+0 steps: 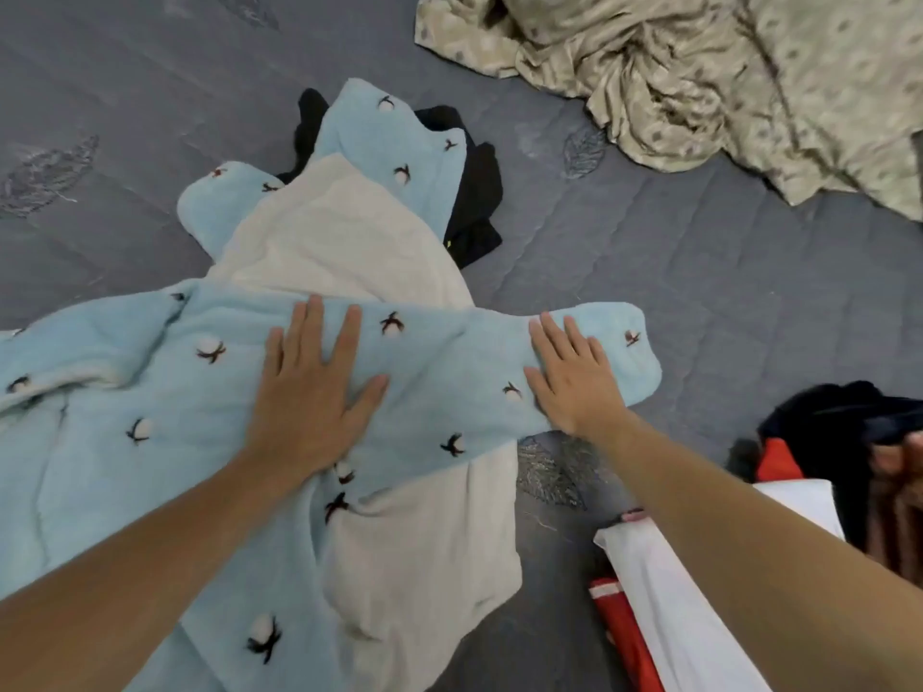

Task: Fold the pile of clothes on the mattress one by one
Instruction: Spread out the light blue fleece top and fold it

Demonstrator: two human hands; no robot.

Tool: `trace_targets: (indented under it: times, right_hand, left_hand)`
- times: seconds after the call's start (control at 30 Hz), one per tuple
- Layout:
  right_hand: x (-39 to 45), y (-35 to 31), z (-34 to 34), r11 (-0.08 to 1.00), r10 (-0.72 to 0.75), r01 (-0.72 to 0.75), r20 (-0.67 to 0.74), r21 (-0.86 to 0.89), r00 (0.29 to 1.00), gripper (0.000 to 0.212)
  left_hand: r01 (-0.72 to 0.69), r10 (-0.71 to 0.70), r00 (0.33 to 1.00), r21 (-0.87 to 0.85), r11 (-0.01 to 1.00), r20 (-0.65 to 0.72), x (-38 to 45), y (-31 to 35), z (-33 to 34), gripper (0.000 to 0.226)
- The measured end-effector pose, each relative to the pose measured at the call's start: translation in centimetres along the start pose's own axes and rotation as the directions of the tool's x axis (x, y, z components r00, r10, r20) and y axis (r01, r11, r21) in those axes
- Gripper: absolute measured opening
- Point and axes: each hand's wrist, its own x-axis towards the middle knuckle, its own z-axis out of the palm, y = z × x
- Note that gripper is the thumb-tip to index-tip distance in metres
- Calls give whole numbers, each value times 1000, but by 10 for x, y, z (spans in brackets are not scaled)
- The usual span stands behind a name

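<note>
Keep both palms flat on the blue fleece garment (165, 392): your left hand (309, 392) and right hand (574, 377) (fingers spread, gripping nothing) should smooth its sleeve (599, 337) before fold 1

1. The left hand (312, 392) lay flat with the palm down, the fingers straight and spread apart, the thumb held out to the right.
2. The left forearm was bare and came up from the lower left corner.
3. The right hand (574, 379) was also flat, palm down, with the fingers straight and close together.
4. The right forearm was bare and reached in from the lower right.
</note>
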Motion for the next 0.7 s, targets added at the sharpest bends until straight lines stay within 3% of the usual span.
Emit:
trace_targets:
  times: [0.13,0.23,0.33,0.4,0.47,0.57,0.7]
  right_hand:
    - [5,66,-3,963,253,-253,13,92,967,87]
    - [13,84,-15,787,513,-491,45,374,857,115]
    - [21,95,-28,573,630,-588,152,571,762,104]
    - [23,99,-38,339,643,-588,275,734,715,89]
    - [20,97,-49,177,607,-551,350,816,713,77]
    - [14,81,-66,114,553,-437,308,892,774,48]
    - [2,51,-86,84,432,-387,316,918,844,41]
  left_hand:
    - [-2,5,999,66,998,-42,2,0,13,82]
    - [13,-11,1000,58,998,-22,1,2,8,82]
    - [24,-25,1000,41,999,17,0,7,-2,83]
    - [28,-28,998,19,999,49,-1,9,-10,85]
    - [40,-39,996,-5,999,84,-1,12,-19,87]
    - [59,-51,994,-84,995,96,3,26,-35,89]
    - [-55,85,990,-253,966,109,18,77,-45,73]
